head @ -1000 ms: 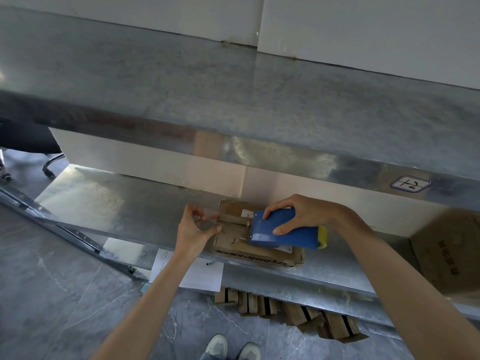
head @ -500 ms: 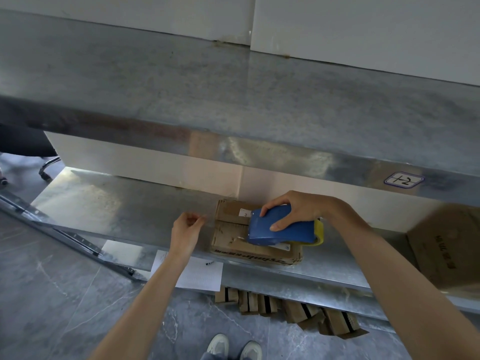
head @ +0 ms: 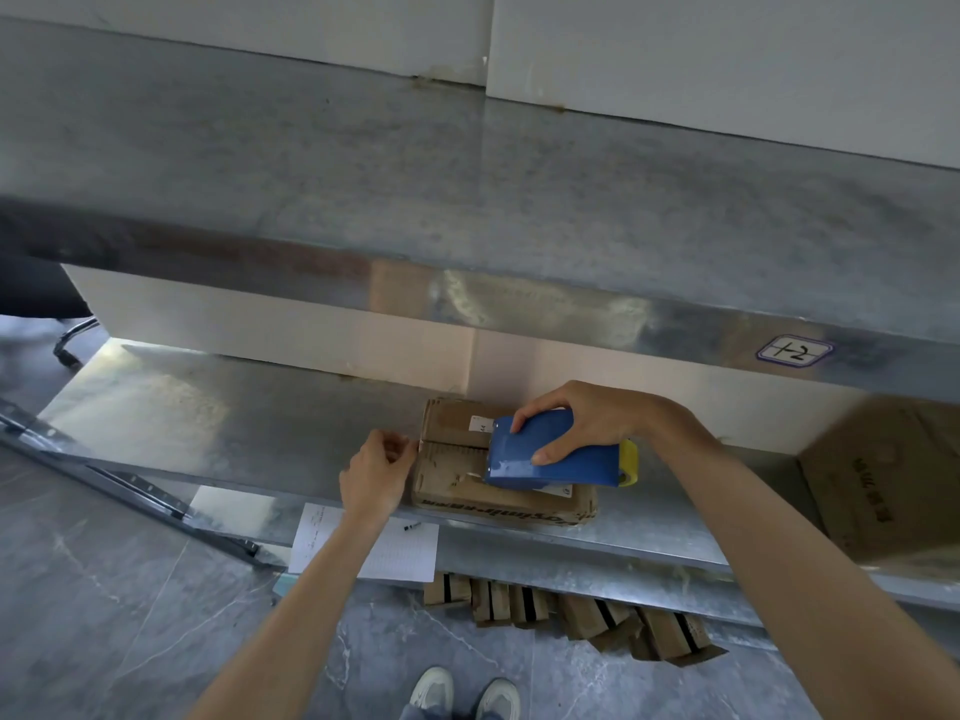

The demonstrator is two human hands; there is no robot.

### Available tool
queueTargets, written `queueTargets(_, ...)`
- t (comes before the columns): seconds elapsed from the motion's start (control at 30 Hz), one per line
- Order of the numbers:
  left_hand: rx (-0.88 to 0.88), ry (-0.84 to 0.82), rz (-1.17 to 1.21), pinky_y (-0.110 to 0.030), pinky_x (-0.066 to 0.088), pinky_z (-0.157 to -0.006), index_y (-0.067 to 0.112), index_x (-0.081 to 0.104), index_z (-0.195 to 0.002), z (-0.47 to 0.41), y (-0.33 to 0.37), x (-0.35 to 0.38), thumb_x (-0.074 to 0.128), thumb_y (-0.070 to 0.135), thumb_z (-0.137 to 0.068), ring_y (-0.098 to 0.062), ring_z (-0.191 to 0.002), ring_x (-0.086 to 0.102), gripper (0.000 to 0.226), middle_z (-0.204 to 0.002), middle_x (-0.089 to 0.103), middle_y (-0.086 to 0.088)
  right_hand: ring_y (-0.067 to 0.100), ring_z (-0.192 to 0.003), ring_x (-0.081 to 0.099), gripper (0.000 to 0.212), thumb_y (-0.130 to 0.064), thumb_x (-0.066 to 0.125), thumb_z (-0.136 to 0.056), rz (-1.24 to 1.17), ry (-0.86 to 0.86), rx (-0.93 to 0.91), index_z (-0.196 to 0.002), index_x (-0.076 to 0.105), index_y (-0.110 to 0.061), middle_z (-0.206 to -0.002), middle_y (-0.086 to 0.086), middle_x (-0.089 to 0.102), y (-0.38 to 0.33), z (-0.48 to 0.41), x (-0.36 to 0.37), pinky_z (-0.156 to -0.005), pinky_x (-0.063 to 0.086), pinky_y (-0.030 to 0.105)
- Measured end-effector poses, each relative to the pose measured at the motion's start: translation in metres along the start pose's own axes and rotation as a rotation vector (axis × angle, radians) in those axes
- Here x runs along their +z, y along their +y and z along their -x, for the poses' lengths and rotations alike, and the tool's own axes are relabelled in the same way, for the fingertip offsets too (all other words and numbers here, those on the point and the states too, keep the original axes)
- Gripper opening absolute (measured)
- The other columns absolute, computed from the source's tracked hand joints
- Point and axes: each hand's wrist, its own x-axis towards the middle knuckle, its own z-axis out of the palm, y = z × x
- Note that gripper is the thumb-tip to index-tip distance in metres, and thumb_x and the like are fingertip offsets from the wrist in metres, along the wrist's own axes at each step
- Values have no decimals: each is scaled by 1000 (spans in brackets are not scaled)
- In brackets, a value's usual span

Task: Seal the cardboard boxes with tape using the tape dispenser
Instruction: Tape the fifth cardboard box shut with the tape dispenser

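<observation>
- The small cardboard box (head: 451,476) lies flat on the lower metal shelf (head: 249,433), near its front edge, with its flaps closed.
- The blue tape dispenser (head: 587,467) rests on the box top, toward the right end, with its yellow part pointing right.
- The right hand (head: 592,418) grips the dispenser from above, fingers over the far side and thumb on the near face.
- The left hand (head: 373,478) sits against the box's left end, fingers curled and tips touching the edge at the seam. Whether they pinch tape cannot be told.
- A larger cardboard box (head: 883,485) stands at the shelf's right end. A sheet of paper (head: 402,556) and flattened cartons (head: 571,610) lie on the floor beneath.
</observation>
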Motion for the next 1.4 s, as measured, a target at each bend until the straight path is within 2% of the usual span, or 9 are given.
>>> queueTargets(0.1,78,72,-94,-45,40,-97,22,59,-106,4,5,-2,55,47,-97,-23,-98,64,27,-104,66,5,7,-106,59,35,-42,79,-82,3,6,2,-114,67,-45,-128,-16,57,-1,2,1,-89,54,29)
queueTargets(0.23,89,83,-101,-53,39,-102,24,53,-130,6,2,-1,57,52,-94,-24,-99,65,45,-132,55,3,7,-104,59,35,-42,79,-82,-2,11,14,-114,66,-45,-127,-17,57,-2,3,1,-86,54,27)
queueTargets(0.53,168,168,-119,-38,30,-90,24,61,-114,2,6,1,63,41,-93,-19,-93,66,27,-109,68,9,8,-103,61,35,-44,81,-79,-14,37,23,-111,66,-49,-124,-20,58,-2,4,4,-85,56,29)
queueTargets(0.73,180,126,-111,-37,32,-95,26,62,-113,-4,-1,2,63,40,-93,-17,-93,66,24,-102,72,8,5,-102,60,35,-42,79,-81,-19,42,40,-113,65,-47,-122,-25,56,-5,7,4,-79,54,21)
queueTargets(0.87,259,160,16,-38,46,-91,26,65,-104,-8,5,-5,65,38,-91,-14,-87,67,17,-93,70,9,1,-100,59,35,-41,78,-83,-23,36,42,-115,64,-45,-119,-28,56,-6,7,5,-73,52,15)
queueTargets(0.97,360,110,170,-28,48,-85,23,65,-112,-3,26,-4,61,31,-97,-12,-100,63,18,-108,67,6,0,-102,59,34,-42,77,-83,-27,23,31,-114,64,-47,-120,-29,57,-4,7,5,-79,54,18)
queueTargets(1.07,474,29,167,-21,40,-97,17,59,-131,2,41,11,54,19,-101,-15,-122,54,31,-136,56,1,0,-102,60,34,-43,75,-85,-31,3,25,-115,62,-46,-122,-25,57,-4,8,3,-80,55,19)
queueTargets(1.2,502,16,98,4,23,-97,14,56,-137,9,33,37,38,29,-105,-9,-144,31,40,-150,47,0,8,-107,58,34,-43,71,-89,-45,-67,35,-119,56,-45,-128,-18,51,-2,7,2,-86,56,30)
queueTargets(1.4,587,155,-84,-20,44,-100,15,61,-132,8,27,46,25,38,-101,-7,-144,32,52,-145,52,4,8,-107,59,34,-44,68,-91,-14,-121,-20,-122,53,-43,-131,-16,50,2,11,-3,-85,56,29)
